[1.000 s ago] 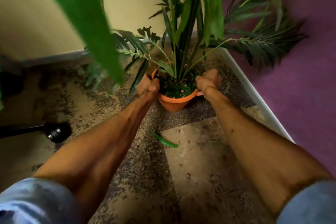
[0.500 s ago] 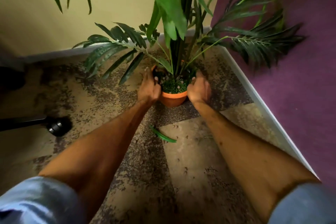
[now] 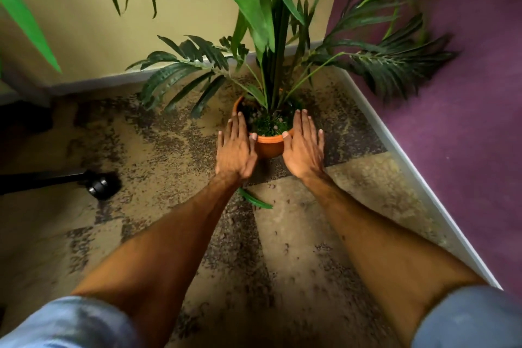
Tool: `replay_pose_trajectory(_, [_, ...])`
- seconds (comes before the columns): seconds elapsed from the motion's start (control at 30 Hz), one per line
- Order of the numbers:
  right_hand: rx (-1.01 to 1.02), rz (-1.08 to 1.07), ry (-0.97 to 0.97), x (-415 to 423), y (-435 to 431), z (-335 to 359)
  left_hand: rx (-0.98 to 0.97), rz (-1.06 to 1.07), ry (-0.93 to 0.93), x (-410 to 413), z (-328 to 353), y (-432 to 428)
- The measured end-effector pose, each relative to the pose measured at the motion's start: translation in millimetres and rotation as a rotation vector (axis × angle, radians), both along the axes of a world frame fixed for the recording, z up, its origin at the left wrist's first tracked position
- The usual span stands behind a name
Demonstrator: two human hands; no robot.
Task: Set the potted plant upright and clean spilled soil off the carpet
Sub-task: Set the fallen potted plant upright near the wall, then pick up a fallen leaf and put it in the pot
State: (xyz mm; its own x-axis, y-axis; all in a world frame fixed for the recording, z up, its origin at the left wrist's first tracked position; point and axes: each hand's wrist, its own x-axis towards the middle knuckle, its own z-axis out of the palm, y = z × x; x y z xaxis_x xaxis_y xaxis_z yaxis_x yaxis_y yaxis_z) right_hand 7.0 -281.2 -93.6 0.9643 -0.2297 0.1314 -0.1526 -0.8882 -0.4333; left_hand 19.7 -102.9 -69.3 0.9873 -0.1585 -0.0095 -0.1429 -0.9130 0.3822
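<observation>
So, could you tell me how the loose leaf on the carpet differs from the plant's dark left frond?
The loose leaf is a single bright green blade; the dark frond bears many darker leaflets. The leaf lies detached on the carpet; the frond hangs attached to the plant. Both are green and slender.

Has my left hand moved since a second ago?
Yes. The left hand released its grip on the pot and drew back toward the fallen leaf.
</observation>
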Motion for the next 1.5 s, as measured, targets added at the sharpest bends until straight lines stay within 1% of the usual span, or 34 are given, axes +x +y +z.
replay_pose_trajectory(0.1, [0.004, -0.038, -0.105, -29, -1, 2, -0.043, 0.072, -0.027, -28, -11, 2])
replay_pose_trajectory(0.17, [-0.007, -0.090, -0.147, -51, 5, -2, -0.036, 0.106, 0.004, -44, -21, 5])
replay_pose_trajectory(0.2, [-0.016, -0.106, -0.139, -62, 10, -6, -0.025, 0.113, 0.037, -52, -26, 8])
replay_pose_trajectory(0.27, [-0.014, -0.075, -0.061, -83, 23, -18, 0.017, 0.102, 0.110, -67, -38, 17])
replay_pose_trajectory(0.37, [-0.047, 0.140, 0.146, -108, 40, -40, 0.035, 0.069, 0.236, -88, -57, 35])
replay_pose_trajectory(0.43, [-0.048, 0.247, 0.241, -117, 46, -52, 0.061, 0.070, 0.309, -99, -68, 48])
replay_pose_trajectory(0.5, [-0.052, 0.281, 0.284, -119, 47, -57, 0.089, 0.114, 0.344, -104, -77, 59])
replay_pose_trajectory(0.57, [-0.063, 0.277, 0.339, -115, 48, -60, 0.082, 0.193, 0.333, -108, -84, 70])
replay_pose_trajectory(0.67, [-0.060, 0.280, 0.496, -100, 50, -62, 0.073, 0.312, 0.320, -114, -92, 78])
replay_pose_trajectory(0.73, [-0.050, 0.305, 0.558, -93, 54, -65, 0.036, 0.322, 0.347, -117, -99, 78])
replay_pose_trajectory(0.8, [-0.029, 0.304, 0.537, -92, 61, -68, 0.022, 0.289, 0.365, -118, -105, 77])
replay_pose_trajectory(0.9, [-0.059, 0.266, 0.377, -95, 71, -69, -0.028, 0.283, 0.291, -120, -110, 69])
replay_pose_trajectory(0.97, [-0.108, 0.292, 0.304, -96, 75, -68, -0.084, 0.273, 0.253, -121, -111, 62])
replay_pose_trajectory(1.27, [-0.165, 0.357, 0.269, -97, 79, -68, 0.002, 0.162, 0.172, -120, -99, 52])
replay_pose_trajectory(1.4, [-0.140, 0.363, 0.271, -96, 83, -67, -0.071, 0.157, 0.118, -119, -91, 43])
replay_pose_trajectory(1.5, [-0.120, 0.353, 0.277, -94, 88, -65, -0.084, 0.193, 0.136, -115, -86, 35])
